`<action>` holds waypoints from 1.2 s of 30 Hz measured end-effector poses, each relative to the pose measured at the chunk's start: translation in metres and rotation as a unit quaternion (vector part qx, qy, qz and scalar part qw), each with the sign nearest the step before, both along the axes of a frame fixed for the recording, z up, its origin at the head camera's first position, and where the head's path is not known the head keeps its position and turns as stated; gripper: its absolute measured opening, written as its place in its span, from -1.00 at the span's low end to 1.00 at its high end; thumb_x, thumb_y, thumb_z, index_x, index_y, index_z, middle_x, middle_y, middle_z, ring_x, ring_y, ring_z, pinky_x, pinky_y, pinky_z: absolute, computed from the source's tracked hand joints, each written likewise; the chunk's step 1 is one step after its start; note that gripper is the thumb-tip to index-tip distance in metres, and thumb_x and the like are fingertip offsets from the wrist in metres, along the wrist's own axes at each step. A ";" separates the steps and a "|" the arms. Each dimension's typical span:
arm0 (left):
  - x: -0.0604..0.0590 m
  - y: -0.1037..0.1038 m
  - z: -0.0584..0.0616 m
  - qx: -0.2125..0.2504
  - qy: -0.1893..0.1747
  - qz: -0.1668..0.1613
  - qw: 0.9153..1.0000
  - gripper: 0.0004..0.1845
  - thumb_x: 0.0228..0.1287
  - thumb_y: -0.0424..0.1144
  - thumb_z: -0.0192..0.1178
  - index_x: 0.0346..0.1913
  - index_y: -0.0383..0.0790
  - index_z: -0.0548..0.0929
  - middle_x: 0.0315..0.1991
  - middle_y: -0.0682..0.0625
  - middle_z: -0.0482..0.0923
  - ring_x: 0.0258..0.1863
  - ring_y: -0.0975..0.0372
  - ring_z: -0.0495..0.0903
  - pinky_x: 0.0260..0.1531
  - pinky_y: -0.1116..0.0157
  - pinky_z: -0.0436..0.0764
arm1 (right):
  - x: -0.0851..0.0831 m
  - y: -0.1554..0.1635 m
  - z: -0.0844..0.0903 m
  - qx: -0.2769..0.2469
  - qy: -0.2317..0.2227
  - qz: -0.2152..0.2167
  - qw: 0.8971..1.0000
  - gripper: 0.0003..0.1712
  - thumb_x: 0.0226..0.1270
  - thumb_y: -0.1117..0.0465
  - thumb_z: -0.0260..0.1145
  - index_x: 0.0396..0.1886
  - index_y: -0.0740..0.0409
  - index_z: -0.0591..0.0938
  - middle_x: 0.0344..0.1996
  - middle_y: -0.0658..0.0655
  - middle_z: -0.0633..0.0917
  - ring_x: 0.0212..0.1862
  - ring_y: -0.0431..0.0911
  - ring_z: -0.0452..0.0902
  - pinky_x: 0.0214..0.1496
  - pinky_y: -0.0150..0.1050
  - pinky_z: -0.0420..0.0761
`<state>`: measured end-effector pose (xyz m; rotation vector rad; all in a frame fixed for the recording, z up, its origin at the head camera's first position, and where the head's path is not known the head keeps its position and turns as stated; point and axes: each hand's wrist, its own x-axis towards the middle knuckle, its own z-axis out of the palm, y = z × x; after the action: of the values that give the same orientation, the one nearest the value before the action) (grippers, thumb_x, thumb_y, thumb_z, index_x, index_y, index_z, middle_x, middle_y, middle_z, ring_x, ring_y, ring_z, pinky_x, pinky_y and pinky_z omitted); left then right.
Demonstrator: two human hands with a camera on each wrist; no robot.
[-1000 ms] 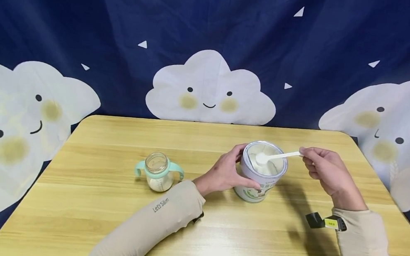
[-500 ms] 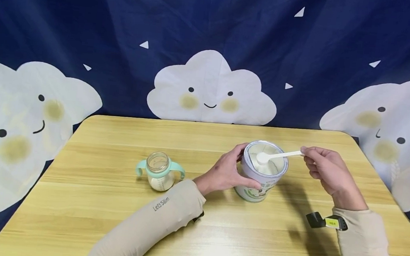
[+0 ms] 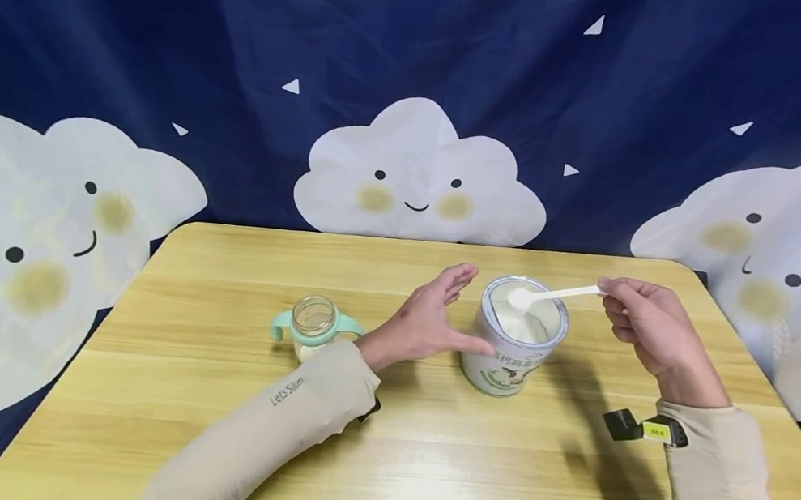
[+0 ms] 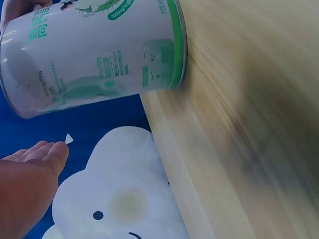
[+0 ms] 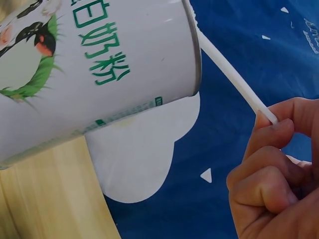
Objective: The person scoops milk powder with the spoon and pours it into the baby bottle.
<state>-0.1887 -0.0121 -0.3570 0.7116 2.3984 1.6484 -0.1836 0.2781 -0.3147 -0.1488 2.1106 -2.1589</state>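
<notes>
An opened milk powder can (image 3: 505, 367) stands upright on the table, pale powder showing through its top; its printed side fills much of the left wrist view as the can (image 4: 124, 40). Thumb and index finger of my right hand (image 3: 656, 330) pinch the end of a white scoop's handle. The scoop (image 3: 566, 293) has its powder-filled bowl over the can's mouth; only its handle shows clearly in the right wrist view. My left hand (image 3: 418, 321) is spread beside the can's left side, fingers off it; the thumb overlaps the can's front in the head view, contact unclear.
A baby bottle (image 3: 313, 318) with mint-green handles and no lid stands left of the can, its lower part hidden behind my left sleeve. The wooden table (image 3: 480, 470) ends at the back before a dark blue cloth (image 3: 364, 34) printed with white clouds.
My left hand has let go of the can and drawn back to the left. The right hand has raised the scoop slightly, its bowl now higher at the can's mouth.
</notes>
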 end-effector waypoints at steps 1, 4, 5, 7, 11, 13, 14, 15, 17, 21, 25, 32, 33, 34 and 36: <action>0.001 -0.002 0.001 -0.001 -0.005 -0.001 1.000 0.20 -0.14 -0.23 0.66 0.54 -0.27 0.11 0.52 -0.08 0.18 0.47 0.17 0.21 0.38 0.39 0.24 | 0.000 0.000 0.001 -0.001 0.002 0.000 1.000 -0.58 0.54 0.28 0.12 -0.63 0.09 0.50 -0.69 -0.01 0.18 -0.59 -0.10 -0.16 -0.55 -0.19 -0.24; 0.003 -0.008 0.004 -0.004 -0.018 -0.001 1.000 0.21 -0.14 -0.23 0.66 0.55 -0.27 0.10 0.52 -0.07 0.17 0.47 0.14 0.21 0.38 0.36 0.24 | 0.000 -0.002 0.003 -0.005 0.009 0.001 1.000 -0.57 0.54 0.29 0.12 -0.64 0.09 0.49 -0.69 -0.01 0.17 -0.59 -0.10 -0.15 -0.55 -0.19 -0.24; 0.004 -0.010 0.005 -0.005 -0.022 0.000 1.000 0.21 -0.14 -0.23 0.66 0.55 -0.27 0.10 0.52 -0.07 0.17 0.47 0.14 0.21 0.38 0.35 0.25 | 0.000 -0.003 0.003 -0.006 0.010 0.001 1.000 -0.57 0.54 0.29 0.12 -0.65 0.09 0.48 -0.69 -0.02 0.18 -0.59 -0.10 -0.15 -0.55 -0.19 -0.24; 0.005 -0.014 0.007 -0.008 -0.024 0.003 1.000 0.21 -0.15 -0.22 0.67 0.55 -0.26 0.11 0.52 -0.07 0.18 0.47 0.13 0.22 0.39 0.33 0.26 | 0.000 -0.005 0.005 -0.007 0.011 0.001 1.000 -0.57 0.54 0.29 0.12 -0.65 0.08 0.47 -0.69 -0.03 0.19 -0.59 -0.10 -0.16 -0.55 -0.19 -0.24; 0.006 -0.021 0.010 -0.012 -0.028 0.007 1.000 0.20 -0.16 -0.20 0.67 0.54 -0.24 0.13 0.51 -0.06 0.20 0.47 0.13 0.22 0.39 0.31 0.26 | 0.000 -0.010 0.008 -0.010 0.008 -0.001 1.000 -0.57 0.54 0.28 0.13 -0.65 0.08 0.46 -0.70 -0.05 0.21 -0.58 -0.10 -0.16 -0.55 -0.20 -0.23; 0.006 -0.025 0.011 -0.011 -0.029 0.009 0.999 0.20 -0.16 -0.21 0.67 0.54 -0.25 0.14 0.51 -0.07 0.21 0.46 0.12 0.23 0.39 0.30 0.26 | 0.000 -0.012 0.010 -0.011 0.007 -0.002 1.000 -0.57 0.53 0.29 0.13 -0.65 0.08 0.47 -0.70 -0.06 0.22 -0.58 -0.10 -0.16 -0.55 -0.20 -0.23; 0.006 -0.026 0.012 -0.010 -0.030 0.009 0.999 0.19 -0.16 -0.21 0.67 0.53 -0.26 0.14 0.50 -0.07 0.22 0.46 0.12 0.24 0.39 0.30 0.27 | -0.001 -0.013 0.010 -0.012 0.007 -0.002 1.000 -0.57 0.53 0.28 0.13 -0.65 0.08 0.47 -0.70 -0.07 0.23 -0.58 -0.10 -0.16 -0.55 -0.21 -0.23; 0.006 -0.028 0.013 -0.011 -0.029 0.010 0.999 0.19 -0.16 -0.21 0.67 0.53 -0.26 0.15 0.50 -0.08 0.22 0.46 0.13 0.24 0.39 0.30 0.27 | -0.001 -0.015 0.011 -0.014 0.007 -0.001 1.000 -0.58 0.53 0.29 0.13 -0.65 0.08 0.47 -0.70 -0.07 0.24 -0.58 -0.10 -0.16 -0.55 -0.21 -0.23; 0.007 -0.032 0.014 -0.011 -0.026 0.012 1.000 0.18 -0.16 -0.22 0.67 0.52 -0.28 0.15 0.49 -0.10 0.23 0.45 0.12 0.25 0.38 0.30 0.27 | -0.001 -0.017 0.012 -0.015 0.007 0.000 1.000 -0.58 0.53 0.29 0.13 -0.64 0.08 0.47 -0.70 -0.08 0.25 -0.58 -0.11 -0.16 -0.55 -0.22 -0.23; 0.007 -0.038 0.017 -0.014 -0.011 0.015 1.000 0.16 -0.15 -0.24 0.66 0.51 -0.31 0.17 0.48 -0.12 0.26 0.44 0.13 0.27 0.38 0.30 0.28 | -0.003 -0.022 0.014 -0.013 0.009 0.002 1.000 -0.57 0.53 0.31 0.11 -0.65 0.07 0.46 -0.70 -0.07 0.24 -0.59 -0.11 -0.16 -0.55 -0.21 -0.25; 0.007 -0.042 0.020 -0.020 -0.001 0.018 1.000 0.15 -0.15 -0.23 0.66 0.51 -0.31 0.18 0.46 -0.11 0.29 0.43 0.15 0.29 0.38 0.31 0.28 | -0.005 -0.027 0.014 -0.016 0.008 0.004 1.000 -0.57 0.52 0.32 0.11 -0.66 0.07 0.47 -0.70 -0.06 0.24 -0.59 -0.12 -0.15 -0.56 -0.21 -0.24; 0.010 -0.048 0.028 -0.022 0.003 0.028 0.999 0.14 -0.16 -0.22 0.67 0.49 -0.29 0.21 0.43 -0.10 0.34 0.41 0.13 0.33 0.35 0.32 0.32 | -0.006 -0.036 0.015 -0.007 0.005 0.001 1.000 -0.56 0.51 0.31 0.12 -0.67 0.07 0.46 -0.70 -0.06 0.24 -0.60 -0.12 -0.14 -0.56 -0.21 -0.22; 0.010 -0.049 0.029 -0.020 0.001 0.028 0.999 0.13 -0.16 -0.22 0.67 0.49 -0.28 0.21 0.43 -0.10 0.34 0.40 0.13 0.33 0.35 0.33 0.32 | -0.007 -0.038 0.015 -0.005 0.006 0.000 1.000 -0.56 0.51 0.32 0.12 -0.68 0.07 0.45 -0.70 -0.06 0.24 -0.60 -0.12 -0.14 -0.56 -0.21 -0.22; 0.010 -0.050 0.029 -0.019 -0.002 0.028 0.999 0.13 -0.16 -0.22 0.67 0.50 -0.28 0.21 0.42 -0.09 0.35 0.40 0.13 0.33 0.35 0.34 0.33 | -0.007 -0.039 0.015 -0.005 0.007 0.001 1.000 -0.56 0.51 0.32 0.11 -0.68 0.07 0.45 -0.70 -0.06 0.24 -0.60 -0.12 -0.14 -0.56 -0.21 -0.22; 0.010 -0.053 0.031 -0.017 -0.009 0.030 0.999 0.14 -0.15 -0.22 0.67 0.50 -0.26 0.21 0.42 -0.07 0.35 0.40 0.14 0.34 0.34 0.36 0.33 | -0.007 -0.043 0.016 -0.002 0.010 0.002 1.000 -0.56 0.51 0.31 0.11 -0.67 0.07 0.46 -0.70 -0.07 0.25 -0.60 -0.13 -0.13 -0.56 -0.21 -0.21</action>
<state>-0.1785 -0.0653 -0.3264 0.6227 2.4531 1.6252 -0.1910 0.2353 -0.2986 -0.1754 2.1147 -2.1677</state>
